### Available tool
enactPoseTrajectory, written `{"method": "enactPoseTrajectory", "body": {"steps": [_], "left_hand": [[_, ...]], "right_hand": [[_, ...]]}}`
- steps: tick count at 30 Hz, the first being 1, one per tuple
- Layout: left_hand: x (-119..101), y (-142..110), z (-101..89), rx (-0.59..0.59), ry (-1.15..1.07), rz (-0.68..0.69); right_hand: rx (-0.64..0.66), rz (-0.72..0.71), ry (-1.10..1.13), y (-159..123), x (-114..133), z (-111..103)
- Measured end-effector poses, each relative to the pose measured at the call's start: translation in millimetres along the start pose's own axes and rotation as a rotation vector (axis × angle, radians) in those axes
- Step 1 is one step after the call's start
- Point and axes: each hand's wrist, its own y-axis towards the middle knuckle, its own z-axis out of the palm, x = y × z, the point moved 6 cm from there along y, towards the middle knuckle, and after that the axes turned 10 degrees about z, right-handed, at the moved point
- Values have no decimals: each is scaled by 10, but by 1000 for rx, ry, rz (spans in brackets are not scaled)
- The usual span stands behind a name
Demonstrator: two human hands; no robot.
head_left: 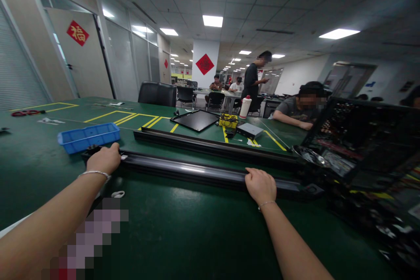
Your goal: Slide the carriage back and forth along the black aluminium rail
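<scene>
A long, glossy black rail-like bar (187, 169) lies crosswise in front of me on the green table. Near its left end, my left hand (104, 158) is closed around it. Toward the right part of the bar, my right hand (261, 184) grips it with the fingers curled over the far edge. Just behind runs a second long black bar (210, 146), roughly parallel and untouched. A blue plastic bin (90, 137) stands beyond my left hand. The undersides of both hands' grips are hidden.
An open black computer case (364, 140) fills the right side. Farther back lie a flat black panel (196, 120), a silver box (250, 130), a yellow box with cables (229, 120) and a white bottle (245, 107). Red-handled scissors (28, 113) rest far left. A person (295, 111) sits across.
</scene>
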Motion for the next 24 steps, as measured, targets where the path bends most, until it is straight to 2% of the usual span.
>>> {"method": "enactPoseTrajectory", "body": {"steps": [14,24], "left_hand": [[-19,-12,-30,10,6,11],[9,19,23,5,-10,27]], "right_hand": [[12,12,29,-3,1,-30],[-13,0,14,-3,5,-34]]}}
